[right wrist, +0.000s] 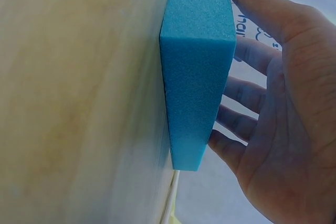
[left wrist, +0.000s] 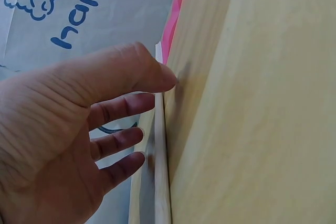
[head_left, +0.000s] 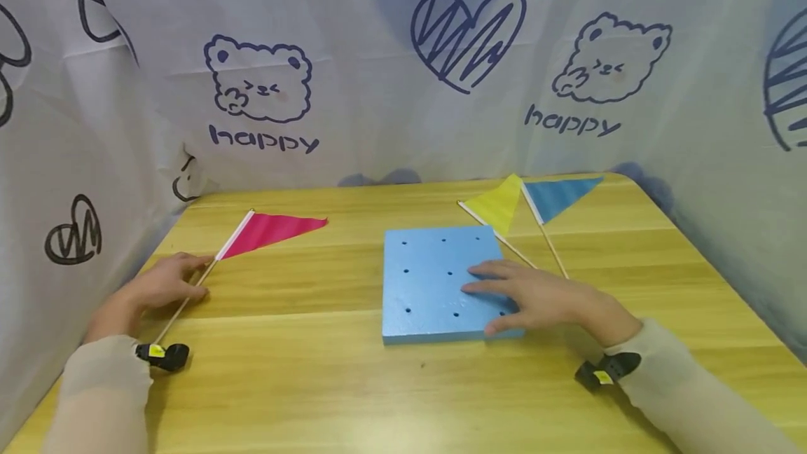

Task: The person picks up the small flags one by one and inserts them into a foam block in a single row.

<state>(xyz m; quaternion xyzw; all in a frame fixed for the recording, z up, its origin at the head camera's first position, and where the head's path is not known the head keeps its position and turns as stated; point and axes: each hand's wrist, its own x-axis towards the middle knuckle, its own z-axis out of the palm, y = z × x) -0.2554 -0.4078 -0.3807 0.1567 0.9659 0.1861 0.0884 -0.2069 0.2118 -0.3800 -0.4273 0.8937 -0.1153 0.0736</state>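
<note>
On the left of the table, my left hand (head_left: 167, 282) is at the wooden stick of a pink triangular flag (head_left: 267, 233). Thumb and fingers are spread apart beside the stick; the left wrist view shows the thumb tip across the stick (left wrist: 161, 171) and the other fingers loosely bent, without a visible pinch. Toward the right, my right hand (head_left: 545, 296) lies over the right side of a light blue foam block (head_left: 429, 293) with several small holes. Its fingers are extended and spread. In the right wrist view, fingertips touch the upper face of the foam block (right wrist: 197, 77).
Behind the right hand lie a yellow flag (head_left: 494, 205) and a blue flag (head_left: 561, 198), their stick ends partly hidden by that hand. A wooden table (head_left: 284, 384) carries everything. White cloth (head_left: 359, 90) with bear and heart drawings hangs around its back and sides.
</note>
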